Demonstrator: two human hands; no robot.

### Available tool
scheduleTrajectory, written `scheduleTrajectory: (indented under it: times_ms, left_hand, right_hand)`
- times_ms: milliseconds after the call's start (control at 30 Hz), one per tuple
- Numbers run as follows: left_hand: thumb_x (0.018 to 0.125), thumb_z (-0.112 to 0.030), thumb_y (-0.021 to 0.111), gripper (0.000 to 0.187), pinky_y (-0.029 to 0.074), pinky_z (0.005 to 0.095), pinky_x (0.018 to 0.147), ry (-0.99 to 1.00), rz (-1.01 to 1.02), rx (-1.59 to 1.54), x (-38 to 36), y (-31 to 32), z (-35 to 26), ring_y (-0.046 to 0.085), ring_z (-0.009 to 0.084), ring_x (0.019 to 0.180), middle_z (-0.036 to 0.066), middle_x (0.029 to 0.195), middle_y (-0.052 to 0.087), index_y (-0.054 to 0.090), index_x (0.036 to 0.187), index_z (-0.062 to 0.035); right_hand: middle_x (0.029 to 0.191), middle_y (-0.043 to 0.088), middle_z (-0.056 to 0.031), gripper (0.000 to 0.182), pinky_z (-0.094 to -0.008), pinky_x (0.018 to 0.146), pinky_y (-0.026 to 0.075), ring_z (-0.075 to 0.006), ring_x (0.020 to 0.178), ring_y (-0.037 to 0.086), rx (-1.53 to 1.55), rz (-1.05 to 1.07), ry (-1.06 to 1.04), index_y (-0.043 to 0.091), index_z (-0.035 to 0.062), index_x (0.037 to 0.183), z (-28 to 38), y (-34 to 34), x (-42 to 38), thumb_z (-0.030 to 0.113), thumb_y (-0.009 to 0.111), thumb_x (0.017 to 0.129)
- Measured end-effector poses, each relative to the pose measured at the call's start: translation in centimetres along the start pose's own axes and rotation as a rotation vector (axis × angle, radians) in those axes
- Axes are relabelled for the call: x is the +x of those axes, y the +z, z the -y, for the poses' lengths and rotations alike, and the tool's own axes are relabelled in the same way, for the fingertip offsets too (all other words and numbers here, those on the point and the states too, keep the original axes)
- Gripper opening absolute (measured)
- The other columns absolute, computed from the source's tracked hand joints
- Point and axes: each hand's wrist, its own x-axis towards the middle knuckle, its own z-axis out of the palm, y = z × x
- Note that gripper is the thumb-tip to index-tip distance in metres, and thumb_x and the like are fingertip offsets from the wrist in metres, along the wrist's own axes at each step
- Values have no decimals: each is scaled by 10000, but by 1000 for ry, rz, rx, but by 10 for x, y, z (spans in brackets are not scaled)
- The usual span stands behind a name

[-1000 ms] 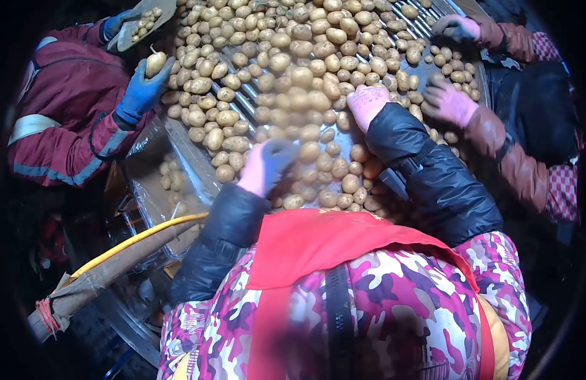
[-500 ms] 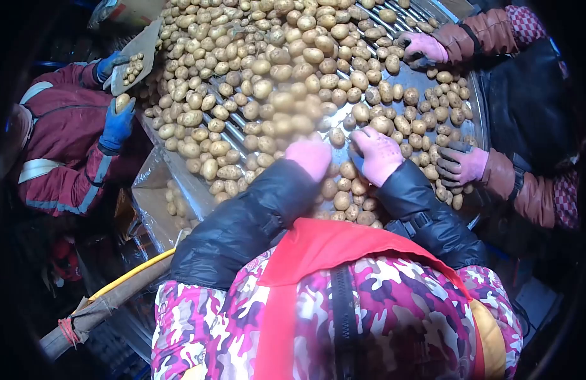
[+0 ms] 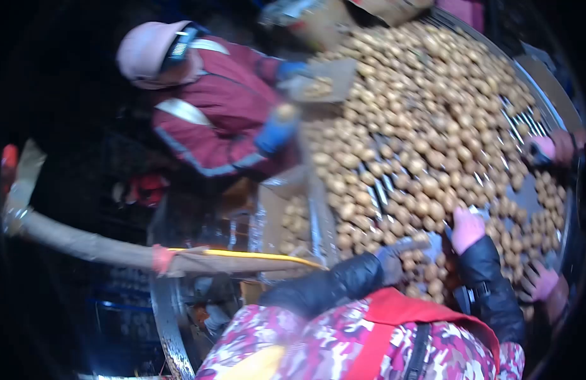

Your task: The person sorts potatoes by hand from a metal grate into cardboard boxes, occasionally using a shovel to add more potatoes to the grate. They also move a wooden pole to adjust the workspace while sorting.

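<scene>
Many potatoes [image 3: 426, 158] cover the metal sorting table [image 3: 527, 196], with slatted bars showing between them. My left hand [image 3: 392, 261], its grey glove palm partly visible, is low among the potatoes near the table's front edge; blur hides what its fingers do. To its right, my right hand [image 3: 468, 231] in a pink glove reaches down onto the potatoes, back of the hand up, fingers hidden. The two hands are apart, with several potatoes between them.
At the left a co-worker [image 3: 223, 107] in blue gloves holds a potato and a tray of small potatoes [image 3: 318, 88]. Another person's pink-gloved hands [image 3: 541, 282] are at the right edge. A cardboard box [image 3: 272, 221] and a wrapped pole [image 3: 103, 244] stand left.
The view has swung left, so the table and my hands appear farther right. My left hand has turned, showing grey instead of pink, and the hands are farther apart.
</scene>
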Motion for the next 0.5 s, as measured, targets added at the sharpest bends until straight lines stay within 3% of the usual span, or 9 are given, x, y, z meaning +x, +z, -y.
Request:
scheduleTrajectory:
  times_ms: [67, 100, 267, 400, 433, 467, 500]
  left_hand:
    - [1071, -159, 476, 416, 574, 406, 905, 0, -85, 54, -17, 27, -2, 665, 279, 1146, 163, 1406, 601, 518, 1476, -75]
    - [1071, -153, 479, 412, 575, 404, 922, -18, -120, 39, -21, 28, -1, 659, 284, 1168, 167, 1424, 591, 518, 1473, -74]
    - [1075, -159, 472, 356, 539, 454, 1060, -36, -217, 40, -25, 41, 7, 610, 311, 1288, 151, 1444, 576, 556, 1407, -64]
    - [1058, -175, 522, 359, 491, 514, 1111, -25, -131, -109, -18, 24, 14, 563, 315, 1336, 156, 1429, 564, 563, 1395, -59]
    - [1034, -145, 562, 384, 494, 529, 1103, 10, -222, -48, -21, 47, 12, 573, 330, 1310, 163, 1398, 564, 548, 1405, -45]
    - [1035, -189, 571, 371, 519, 549, 1061, 111, -219, 190, -15, 29, 13, 576, 344, 1303, 162, 1376, 583, 580, 1387, -71]
    - [1029, -212, 590, 362, 536, 555, 1038, 145, -213, 221, -14, 26, 15, 586, 350, 1278, 163, 1351, 595, 602, 1367, -82]
  right_hand:
    - [932, 681, -174, 357, -521, 786, 521, -386, 873, 692, -104, -25, 44, 601, 71, 1053, 4, 9, 5, 331, 746, 854]
    - [1015, 712, -156, 295, -540, 858, 502, -356, 946, 720, -82, 46, 92, 612, 82, 1098, 5, 8, 7, 284, 694, 899]
    - [1012, 698, -172, 249, -506, 810, 518, -373, 922, 701, -101, 63, 58, 595, 58, 1110, -11, 24, 9, 225, 621, 927]
    - [1084, 690, -167, 270, -507, 800, 514, -361, 921, 705, -172, -7, 6, 585, 65, 1154, -12, 29, 1, 153, 581, 899]
    - [1060, 682, -159, 253, -517, 797, 511, -367, 890, 704, -147, -22, 14, 586, 71, 1128, -10, 28, 1, 119, 572, 880]
    - [1031, 679, -157, 243, -523, 779, 514, -374, 879, 700, -126, -52, 2, 587, 81, 1112, -10, 29, 1, 119, 576, 872]
    - [1002, 675, -156, 233, -529, 762, 518, -382, 867, 697, -107, -70, -5, 588, 92, 1097, -11, 31, 0, 118, 579, 865]
